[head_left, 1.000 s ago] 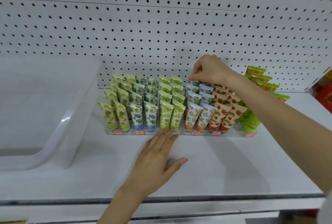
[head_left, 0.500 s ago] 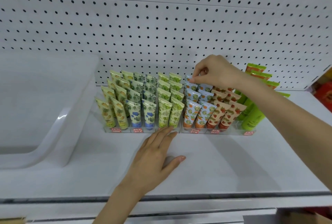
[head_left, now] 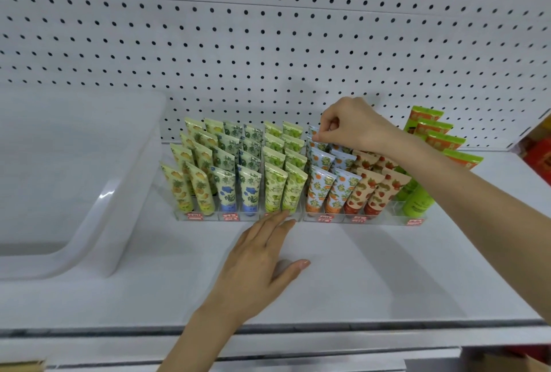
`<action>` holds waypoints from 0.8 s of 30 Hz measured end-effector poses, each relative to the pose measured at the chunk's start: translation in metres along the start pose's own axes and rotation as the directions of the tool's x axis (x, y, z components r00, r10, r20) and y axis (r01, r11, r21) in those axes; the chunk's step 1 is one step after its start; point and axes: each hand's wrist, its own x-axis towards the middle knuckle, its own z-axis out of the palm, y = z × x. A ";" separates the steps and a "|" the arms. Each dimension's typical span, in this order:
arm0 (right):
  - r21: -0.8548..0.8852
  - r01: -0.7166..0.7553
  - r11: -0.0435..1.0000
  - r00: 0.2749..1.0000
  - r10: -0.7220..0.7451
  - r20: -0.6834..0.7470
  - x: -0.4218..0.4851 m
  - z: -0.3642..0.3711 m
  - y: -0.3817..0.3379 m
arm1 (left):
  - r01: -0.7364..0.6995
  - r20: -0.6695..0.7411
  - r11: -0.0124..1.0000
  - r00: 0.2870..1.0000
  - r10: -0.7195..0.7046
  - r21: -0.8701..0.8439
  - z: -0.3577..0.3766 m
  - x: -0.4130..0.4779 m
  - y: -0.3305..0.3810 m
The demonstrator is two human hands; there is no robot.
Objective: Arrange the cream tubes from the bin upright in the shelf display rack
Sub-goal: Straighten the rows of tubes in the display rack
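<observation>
A clear display rack (head_left: 301, 218) on the white shelf holds several rows of upright cream tubes: yellow pineapple, blue-flower, green, orange-print and strawberry ones. My right hand (head_left: 354, 127) reaches over the back of the orange-print rows and pinches the top of an orange-print cream tube (head_left: 316, 145) between thumb and fingers. My left hand (head_left: 259, 261) lies flat and open on the shelf, its fingertips touching the rack's front edge below the green tubes (head_left: 284, 189). The white bin (head_left: 89, 192) stands at the left; what lies inside it is out of sight.
Taller bright green tubes with orange tops (head_left: 435, 139) stand at the rack's right end. A white pegboard wall (head_left: 268, 43) rises right behind the rack. The shelf's front lip (head_left: 298, 330) runs below my left hand. Red packaging (head_left: 539, 157) shows at the far right.
My right hand has stayed at the back of the orange-print rows, its fingers shifting on the tube top. My left hand has kept its place. The camera view has drifted slightly.
</observation>
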 end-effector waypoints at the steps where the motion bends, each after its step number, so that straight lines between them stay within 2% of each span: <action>1: -0.001 0.003 1.000 1.000 -0.003 0.007 0.000 -0.001 0.000 | -0.002 -0.003 1.000 1.000 0.002 -0.001 0.000 0.000 0.000; 3: 0.003 0.006 1.000 1.000 -0.006 0.005 -0.001 -0.006 0.000 | -0.003 -0.004 1.000 1.000 0.003 -0.007 0.000 0.000 0.000; 10: 0.073 -0.007 0.997 0.991 0.016 -0.135 0.004 -0.040 0.013 | -0.007 -0.010 1.000 1.000 0.007 0.000 -0.001 0.000 0.001; 19: -0.018 0.011 1.000 0.999 -0.010 0.049 -0.009 -0.025 0.016 | -0.005 -0.012 1.000 1.000 0.005 -0.011 0.000 0.000 0.000; 24: -0.074 0.028 0.997 0.997 -0.023 0.068 -0.013 -0.022 0.022 | 0.001 -0.006 1.000 1.000 -0.001 -0.023 -0.001 0.000 0.000</action>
